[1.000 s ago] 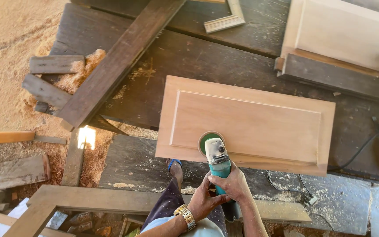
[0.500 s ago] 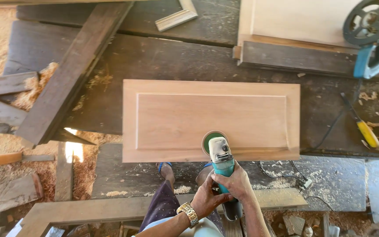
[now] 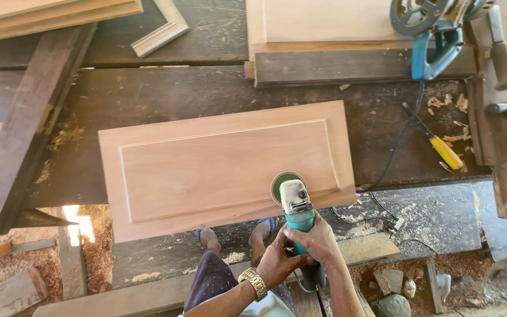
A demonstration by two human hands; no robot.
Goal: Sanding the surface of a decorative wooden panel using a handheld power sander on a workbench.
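Teal sander [image 3: 296,212] sat with its green disc on the near edge of the raised wooden panel [image 3: 218,167], which lay flat on the dark workbench [image 3: 165,91]. Right hand [image 3: 318,242] and left hand [image 3: 278,263] both clenched its body. A yellow-handled screwdriver [image 3: 441,148] lay well apart.

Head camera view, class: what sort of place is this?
Most likely a carpentry workshop: a raised wooden panel lies on a dark plank bench, both hands grip a teal sander, and sawdust covers the ground.
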